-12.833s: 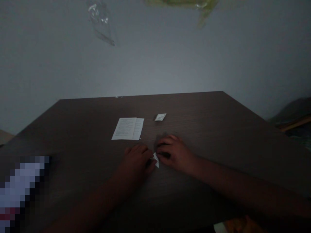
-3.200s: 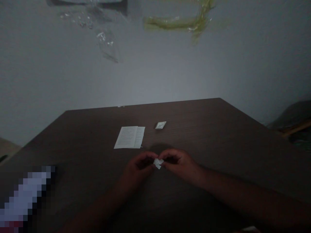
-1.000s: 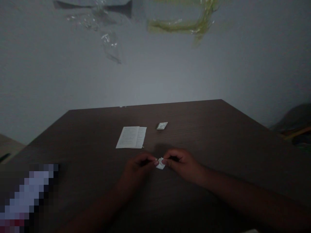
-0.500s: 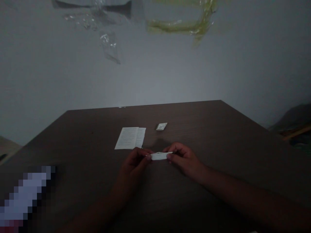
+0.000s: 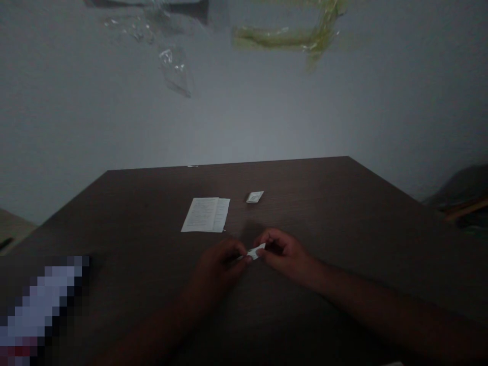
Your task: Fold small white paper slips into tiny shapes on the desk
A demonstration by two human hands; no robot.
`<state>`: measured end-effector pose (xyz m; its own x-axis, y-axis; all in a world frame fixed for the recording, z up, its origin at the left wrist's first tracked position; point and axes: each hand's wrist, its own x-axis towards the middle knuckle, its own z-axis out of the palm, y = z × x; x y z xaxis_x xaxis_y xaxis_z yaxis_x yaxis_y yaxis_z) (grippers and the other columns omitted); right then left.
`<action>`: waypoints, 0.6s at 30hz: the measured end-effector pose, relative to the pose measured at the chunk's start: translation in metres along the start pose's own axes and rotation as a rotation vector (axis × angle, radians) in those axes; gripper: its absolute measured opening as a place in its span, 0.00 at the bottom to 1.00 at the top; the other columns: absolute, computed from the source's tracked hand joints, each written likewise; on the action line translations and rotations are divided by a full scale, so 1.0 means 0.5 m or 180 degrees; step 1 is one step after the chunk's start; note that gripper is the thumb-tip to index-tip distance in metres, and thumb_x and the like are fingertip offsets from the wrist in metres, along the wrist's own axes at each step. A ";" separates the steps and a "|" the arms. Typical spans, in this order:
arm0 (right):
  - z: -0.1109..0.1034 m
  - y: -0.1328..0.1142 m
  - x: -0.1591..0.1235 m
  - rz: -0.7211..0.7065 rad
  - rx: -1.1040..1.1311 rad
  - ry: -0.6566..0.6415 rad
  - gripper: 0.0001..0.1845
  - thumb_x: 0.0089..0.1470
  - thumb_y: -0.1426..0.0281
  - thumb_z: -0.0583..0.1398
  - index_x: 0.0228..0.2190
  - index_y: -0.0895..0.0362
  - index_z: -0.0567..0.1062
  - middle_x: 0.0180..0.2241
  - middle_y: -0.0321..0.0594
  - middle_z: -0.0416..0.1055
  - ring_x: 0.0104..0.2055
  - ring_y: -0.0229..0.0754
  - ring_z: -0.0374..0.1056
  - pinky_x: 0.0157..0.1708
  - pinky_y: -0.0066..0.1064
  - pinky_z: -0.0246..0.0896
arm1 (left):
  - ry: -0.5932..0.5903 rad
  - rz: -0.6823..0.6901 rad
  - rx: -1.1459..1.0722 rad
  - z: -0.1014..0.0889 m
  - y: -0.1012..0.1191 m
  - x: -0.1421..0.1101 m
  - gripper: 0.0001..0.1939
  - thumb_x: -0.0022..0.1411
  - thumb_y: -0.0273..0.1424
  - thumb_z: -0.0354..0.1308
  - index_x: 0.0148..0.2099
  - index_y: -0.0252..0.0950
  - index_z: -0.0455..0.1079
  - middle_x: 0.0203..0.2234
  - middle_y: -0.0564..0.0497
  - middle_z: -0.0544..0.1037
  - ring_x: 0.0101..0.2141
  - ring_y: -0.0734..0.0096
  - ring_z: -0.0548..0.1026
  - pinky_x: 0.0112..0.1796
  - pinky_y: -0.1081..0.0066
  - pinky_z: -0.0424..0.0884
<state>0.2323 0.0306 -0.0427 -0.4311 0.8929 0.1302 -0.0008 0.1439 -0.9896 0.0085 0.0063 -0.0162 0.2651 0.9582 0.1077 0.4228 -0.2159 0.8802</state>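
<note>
A small folded white paper piece [image 5: 254, 252] is pinched between my two hands just above the dark wooden table [image 5: 343, 223]. My left hand [image 5: 221, 264] grips its left end with thumb and fingers closed. At its right end, my right hand [image 5: 284, 252] holds it with fingers curled. Only a short strip of the paper shows between the fingertips. The room is dim.
A printed white sheet [image 5: 206, 215] lies flat beyond my hands. A small folded paper [image 5: 254, 196] rests to its right. A blurred-out patch [image 5: 41, 305] sits at the table's near left. Clear and yellowish plastic [image 5: 290, 35] hangs on the grey wall.
Half a second ago the paper was stretched out into a longer strip between my hands; now my hands are closer together and lower, and the paper looks small again.
</note>
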 end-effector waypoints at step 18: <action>-0.002 0.010 0.017 0.0234 -0.0921 0.0271 0.13 0.60 0.71 0.69 0.39 0.51 0.70 0.32 0.32 0.75 0.35 0.41 0.74 0.37 0.33 0.66 | -0.0763 0.0261 0.1109 0.013 -0.002 -0.007 0.11 0.70 0.29 0.56 0.44 0.40 0.81 0.39 0.47 0.84 0.40 0.57 0.82 0.46 0.61 0.78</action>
<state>0.2296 0.0396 -0.0467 -0.3434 0.9361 0.0757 0.2899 0.1823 -0.9395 0.0128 0.0021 -0.0206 0.4866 0.8733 0.0242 0.6483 -0.3795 0.6601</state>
